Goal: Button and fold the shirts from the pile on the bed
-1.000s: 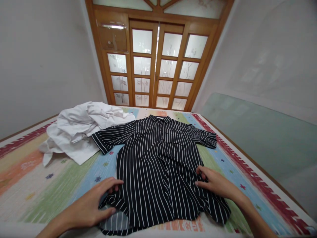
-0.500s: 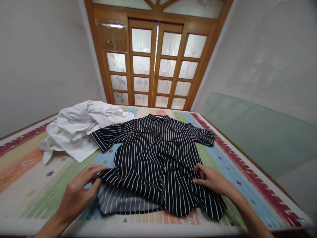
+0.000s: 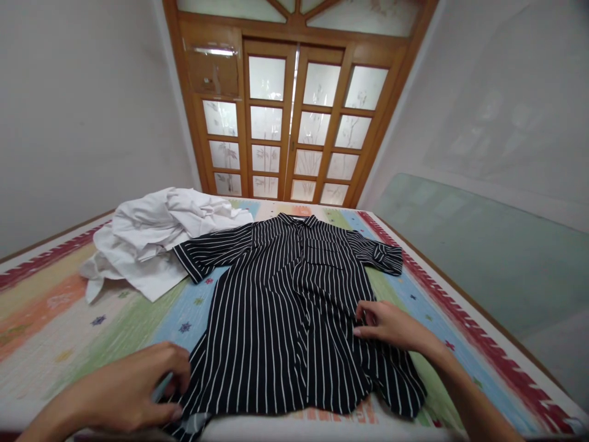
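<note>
A black short-sleeved shirt [image 3: 267, 319] with white stripes lies front up, its collar away from me. At its lower left corner my left hand [image 3: 133, 383] is curled, thumb and fingers closed on the hem. Part of that corner is folded and shows its paler inside. Over the lower right front, my right hand [image 3: 396, 328] rests with bent fingers. Its thumb and forefinger are apart at the cloth, and I see no fabric between them. Small creases run across the shirt's front beside this hand.
A crumpled white garment [image 3: 161, 227] lies at the left, touching the striped shirt's sleeve. Beneath both is a colourful patterned cover [image 3: 124, 344]. A pale green panel [image 3: 478, 233] leans against the right wall. Wooden glass-paned doors [image 3: 294, 110] stand at the far end.
My left hand has moved down and left, drawing the shirt's turned-up lower left front flat towards me. My right hand has stayed almost in place.
</note>
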`<control>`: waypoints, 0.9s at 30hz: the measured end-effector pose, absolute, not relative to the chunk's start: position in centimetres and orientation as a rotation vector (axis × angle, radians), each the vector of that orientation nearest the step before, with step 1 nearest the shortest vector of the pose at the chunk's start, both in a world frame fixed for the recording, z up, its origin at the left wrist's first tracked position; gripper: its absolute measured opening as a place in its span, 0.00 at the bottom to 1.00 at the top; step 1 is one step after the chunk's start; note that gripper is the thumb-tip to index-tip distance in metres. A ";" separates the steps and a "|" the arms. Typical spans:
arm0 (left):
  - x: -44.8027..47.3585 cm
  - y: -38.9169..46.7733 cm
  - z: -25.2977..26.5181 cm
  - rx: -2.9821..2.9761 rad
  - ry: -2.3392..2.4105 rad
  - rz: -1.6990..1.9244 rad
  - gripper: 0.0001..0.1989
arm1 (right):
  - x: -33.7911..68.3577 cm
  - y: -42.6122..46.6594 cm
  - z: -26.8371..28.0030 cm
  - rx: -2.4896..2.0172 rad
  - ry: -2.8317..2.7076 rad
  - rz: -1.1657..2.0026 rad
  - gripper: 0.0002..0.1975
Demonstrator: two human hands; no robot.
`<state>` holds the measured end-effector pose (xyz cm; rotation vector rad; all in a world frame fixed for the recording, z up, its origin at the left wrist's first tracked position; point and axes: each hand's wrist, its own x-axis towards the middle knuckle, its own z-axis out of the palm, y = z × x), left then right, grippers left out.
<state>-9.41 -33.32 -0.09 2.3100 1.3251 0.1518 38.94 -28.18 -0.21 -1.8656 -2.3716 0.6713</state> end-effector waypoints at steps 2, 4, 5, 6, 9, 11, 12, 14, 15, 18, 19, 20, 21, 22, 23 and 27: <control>-7.3 -31.0 1.1 2.309 1.227 0.091 0.11 | 37.3 -27.6 1.4 -1.724 -2.368 0.707 0.15; -5.0 -28.0 1.5 2.371 1.232 0.190 0.15 | 35.5 -26.5 2.9 -1.632 -2.377 0.677 0.16; -3.8 -26.3 1.4 2.409 1.245 0.258 0.16 | 34.6 -25.7 3.4 -1.613 -2.381 0.636 0.15; -2.6 -24.5 1.0 2.456 1.242 0.325 0.16 | 33.8 -24.7 3.7 -1.601 -2.393 0.581 0.15; 1.1 -19.0 -0.8 2.529 1.227 0.442 0.20 | 31.9 -20.9 3.6 -1.586 -2.391 0.467 0.11; 3.5 -15.6 -2.0 2.536 1.271 0.398 0.24 | 31.1 -17.9 2.8 -1.594 -2.357 0.413 0.08; 4.6 -14.0 -2.6 2.533 1.302 0.371 0.27 | 30.8 -16.4 2.3 -1.591 -2.334 0.393 0.07; 6.6 -11.1 -3.7 2.526 1.353 0.311 0.29 | 30.3 -13.6 1.4 -1.594 -2.274 0.384 0.05; 7.5 -9.8 -4.2 2.521 1.381 0.284 0.30 | 30.1 -12.3 1.0 -1.598 -2.248 0.381 0.04; 9.8 -6.5 -5.3 2.511 1.461 0.279 0.30 | 29.9 -9.0 0.1 -1.633 -2.169 0.347 0.05; 10.4 -5.5 -5.6 2.504 1.479 0.281 0.30 | 29.8 -8.1 -0.1 -1.643 -2.141 0.333 0.06; 11.1 -4.7 -5.8 2.499 1.492 0.285 0.30 | 29.8 -7.2 -0.4 -1.649 -2.116 0.324 0.07; 11.6 -3.9 -5.9 2.495 1.502 0.284 0.30 | 29.7 -6.4 -0.7 -1.651 -2.093 0.323 0.07; 12.2 -3.2 -6.0 2.496 1.507 0.284 0.30 | 29.5 -5.6 -1.0 -1.650 -2.073 0.329 0.07; 12.7 -2.6 -6.1 2.501 1.510 0.288 0.31 | 29.4 -4.9 -1.4 -1.650 -2.059 0.336 0.08; 14.2 -1.0 -6.5 2.509 1.556 0.342 0.29 | 28.8 -2.2 -3.0 -1.671 -2.040 0.342 0.08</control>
